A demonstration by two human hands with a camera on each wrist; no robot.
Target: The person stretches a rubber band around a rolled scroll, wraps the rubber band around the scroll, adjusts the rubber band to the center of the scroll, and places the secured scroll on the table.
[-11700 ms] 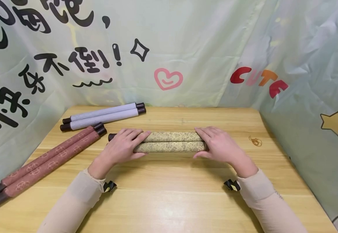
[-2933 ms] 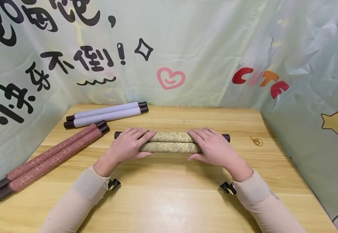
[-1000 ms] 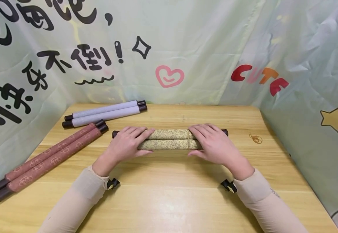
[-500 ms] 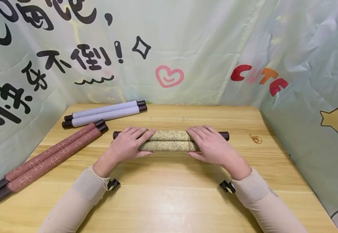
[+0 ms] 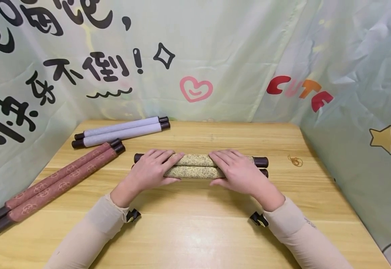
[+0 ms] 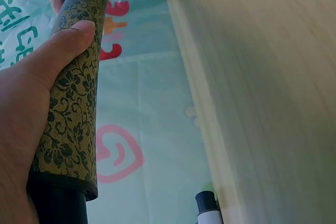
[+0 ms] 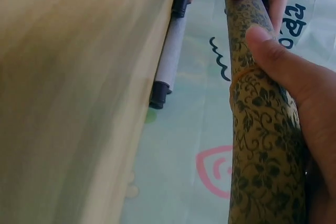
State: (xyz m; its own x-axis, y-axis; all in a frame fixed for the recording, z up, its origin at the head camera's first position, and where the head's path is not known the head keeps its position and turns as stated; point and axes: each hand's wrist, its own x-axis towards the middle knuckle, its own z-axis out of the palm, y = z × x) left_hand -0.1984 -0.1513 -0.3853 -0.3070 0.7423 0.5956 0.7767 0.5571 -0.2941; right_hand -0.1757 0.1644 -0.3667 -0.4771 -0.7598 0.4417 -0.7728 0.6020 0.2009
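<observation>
A yellow-green patterned scroll [image 5: 195, 172], rolled from both ends into two parallel rolls, lies crosswise in the head view. My left hand [image 5: 151, 170] grips its left part, fingers over the top and thumb along the near side. In the same way my right hand [image 5: 237, 172] grips the right part, leaving the dark right-hand knobs [image 5: 261, 161] showing. A thin tan rubber band [image 7: 244, 73] circles the scroll under the right hand, seen in the right wrist view. In the left wrist view, my left thumb presses the patterned cloth [image 6: 68, 114] above a dark knob [image 6: 59, 203].
A pale lavender scroll [image 5: 123, 133] rests at the back left of the wooden table [image 5: 195, 231]. A red-brown patterned scroll [image 5: 61, 186] lies slantwise at the left. Loose tan rubber bands [image 5: 295, 161] sit at the right. A printed cloth [image 5: 236, 56] hangs behind.
The scroll has shifted slightly right and toward me. My right hand has moved left along it, covering the rubber band seen beside its fingers earlier and baring more of the right-hand knobs.
</observation>
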